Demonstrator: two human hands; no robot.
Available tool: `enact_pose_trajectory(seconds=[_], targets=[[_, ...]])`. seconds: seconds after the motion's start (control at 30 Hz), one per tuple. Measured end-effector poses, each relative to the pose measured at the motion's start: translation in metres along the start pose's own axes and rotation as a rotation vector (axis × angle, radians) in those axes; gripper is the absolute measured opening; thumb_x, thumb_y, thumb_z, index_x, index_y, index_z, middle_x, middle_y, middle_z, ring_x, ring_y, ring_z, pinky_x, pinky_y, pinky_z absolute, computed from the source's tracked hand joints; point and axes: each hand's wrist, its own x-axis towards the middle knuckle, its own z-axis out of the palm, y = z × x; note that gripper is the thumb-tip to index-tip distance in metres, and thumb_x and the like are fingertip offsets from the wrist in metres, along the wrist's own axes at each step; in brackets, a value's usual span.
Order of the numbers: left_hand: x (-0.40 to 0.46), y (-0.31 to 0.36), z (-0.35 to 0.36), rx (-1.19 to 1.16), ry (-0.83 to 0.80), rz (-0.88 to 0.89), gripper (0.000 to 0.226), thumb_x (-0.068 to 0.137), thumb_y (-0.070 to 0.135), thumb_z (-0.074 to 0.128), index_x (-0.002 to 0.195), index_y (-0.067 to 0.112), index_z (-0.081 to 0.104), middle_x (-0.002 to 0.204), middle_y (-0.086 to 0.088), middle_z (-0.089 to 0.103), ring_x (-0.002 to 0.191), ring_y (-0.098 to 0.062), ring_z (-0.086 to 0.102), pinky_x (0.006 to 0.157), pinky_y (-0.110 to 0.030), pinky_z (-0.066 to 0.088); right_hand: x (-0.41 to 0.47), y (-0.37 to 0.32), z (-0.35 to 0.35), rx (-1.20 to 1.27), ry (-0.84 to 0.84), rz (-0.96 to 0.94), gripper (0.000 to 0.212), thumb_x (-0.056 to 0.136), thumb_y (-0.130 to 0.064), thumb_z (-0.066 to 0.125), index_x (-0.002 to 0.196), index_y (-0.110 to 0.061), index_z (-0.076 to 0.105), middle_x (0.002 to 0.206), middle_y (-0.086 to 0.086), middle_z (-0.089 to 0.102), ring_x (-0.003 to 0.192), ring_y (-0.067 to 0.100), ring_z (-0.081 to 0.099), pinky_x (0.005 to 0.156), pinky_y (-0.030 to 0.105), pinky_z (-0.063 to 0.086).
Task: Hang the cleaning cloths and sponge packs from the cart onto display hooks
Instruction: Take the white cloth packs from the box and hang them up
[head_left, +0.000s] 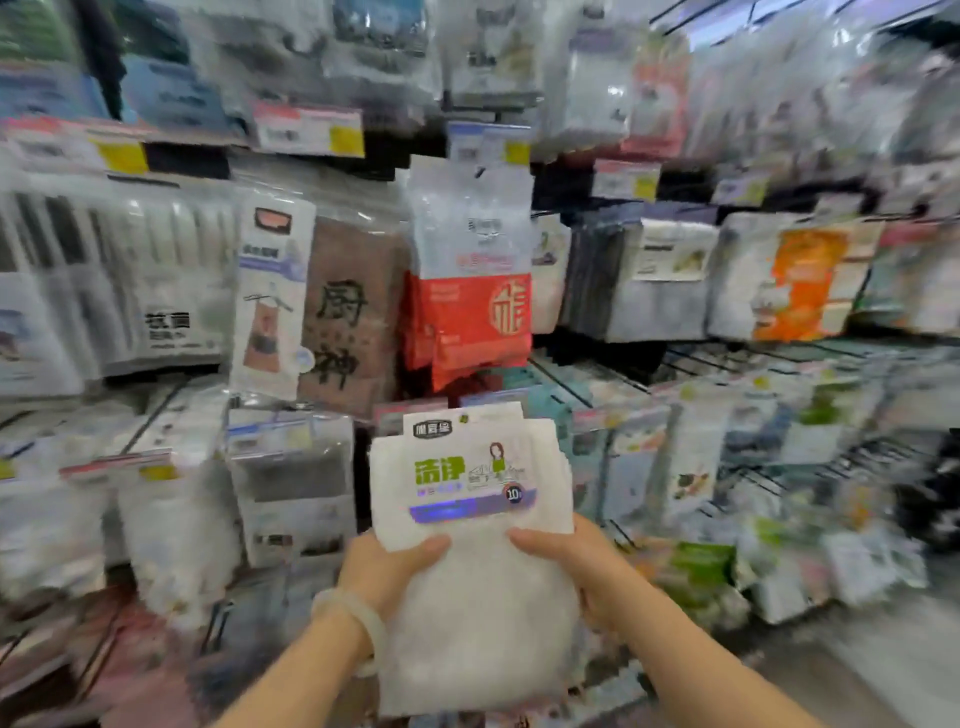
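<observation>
the biggest risk, as i judge it, is missing the hook; the whole view is smeared, and i cannot make out a free display hook or the hang hole in the card header of the white cleaning-cloth pack with the green and purple label (467, 525), so i could push the header against the neighbouring packs instead of threading it; the pack looks soft and thick, more than one layer fanned at its right edge, so it may sag or slide apart if my hold loosens; the red packet with a gold round emblem (475, 322) hangs just above and far of it, and a careless lift could knock it.

my left hand (384, 569) holds the pack's left edge, thumb curled over the front, a pale translucent bangle (358, 618) on the wrist; my right hand (576, 566) holds the right edge the same way, fingers hidden behind; both grips are closed firmly on the pack, upright at centre, near me, in front of the lower rows of hanging goods.
</observation>
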Motion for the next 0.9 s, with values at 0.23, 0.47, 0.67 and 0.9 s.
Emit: enact_pose_trajectory(seconds=[0.23, 0.47, 0.67, 0.9], targets=[[0.019, -0.015, 0.146, 0.0, -0.165, 0.013, 0.023, 0.067, -0.011, 0.075, 0.085, 0.002, 0.07, 0.063, 0.001, 0.072, 0.055, -0.01, 0.066, 0.053, -0.019, 0.053, -0.008, -0.022, -0.137, 0.062, 0.141, -0.05, 0.038, 0.073, 0.004, 0.068, 0.111, -0.003, 0.065, 0.098, 0.019, 0.074, 0.084, 0.031, 0.071, 0.078, 0.04, 0.057], [0.053, 0.024, 0.205, -0.002, -0.19, 0.115, 0.029, 0.066, -0.009, 0.076, 0.09, 0.006, 0.069, 0.078, -0.005, 0.072, 0.066, -0.015, 0.066, 0.051, -0.018, 0.053, 0.037, -0.063, -0.185, 0.021, 0.251, -0.163, 0.072, 0.062, -0.003, 0.083, 0.125, -0.01, 0.048, 0.114, 0.013, 0.066, 0.099, 0.036, 0.066, 0.087, 0.053, 0.054], [0.102, 0.053, 0.234, -0.076, -0.193, 0.136, 0.037, 0.062, -0.007, 0.079, 0.096, 0.001, 0.07, 0.087, -0.016, 0.075, 0.073, -0.026, 0.07, 0.067, -0.033, 0.059, 0.091, -0.107, -0.186, -0.156, 0.428, -0.479, 0.077, 0.066, -0.013, 0.083, 0.123, -0.032, 0.035, 0.116, -0.004, 0.052, 0.101, 0.012, 0.057, 0.079, 0.029, 0.051], [0.16, 0.088, 0.248, -0.088, -0.163, 0.208, 0.054, 0.059, -0.006, 0.081, 0.109, 0.001, 0.061, 0.1, -0.018, 0.071, 0.091, -0.032, 0.069, 0.082, -0.042, 0.055, 0.151, -0.155, -0.189, -0.135, 0.451, -0.589, 0.048, 0.068, -0.019, 0.083, 0.096, -0.035, 0.047, 0.097, -0.006, 0.063, 0.086, 0.008, 0.064, 0.071, 0.026, 0.052]])
